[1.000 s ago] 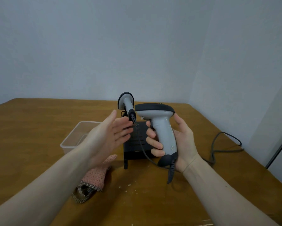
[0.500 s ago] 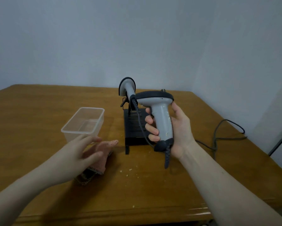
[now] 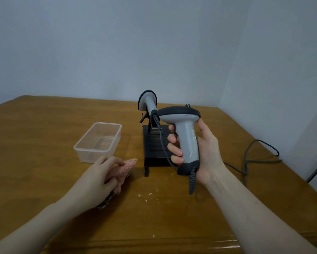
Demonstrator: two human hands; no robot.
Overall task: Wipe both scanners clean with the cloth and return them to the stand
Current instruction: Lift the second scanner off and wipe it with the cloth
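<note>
Item 1, left: clear rectangular plastic container (image 3: 99, 142), lidless, upright on the brown wooden table (image 3: 34, 136); nothing visible inside it; no label legible.

Item 2: pink knitted cloth with a dark woven edge (image 3: 125, 168), lying on the table just in front of the container; left hand (image 3: 97, 180) rests on it, fingers curled over the fabric and pinching a fold; most of the cloth hidden beneath the palm.

Item 3: pale crumbs (image 3: 148, 196), scattered on the table between the cloth and the stand's front.

Item 4, centre: black slatted metal stand (image 3: 154, 145), on the table right of the container; first grey handheld scanner with black head rim (image 3: 147, 101) seated on it at the rear, head up, its dark coiled cable (image 3: 162, 143) running down across the slats.

Item 5: second grey handheld scanner with black top and black base (image 3: 186, 132), held off the table in front of the stand's right side, roughly upright; right hand (image 3: 203, 149) clenched round its handle, fingers wrapping the front, thumb behind; whitish smears show on the handle; dark cable stub hangs from the base; no brand or writing readable on either scanner.

Item 6, right: dark loose cable (image 3: 255, 156), looped on the table near its right edge, well apart from the container.
</note>
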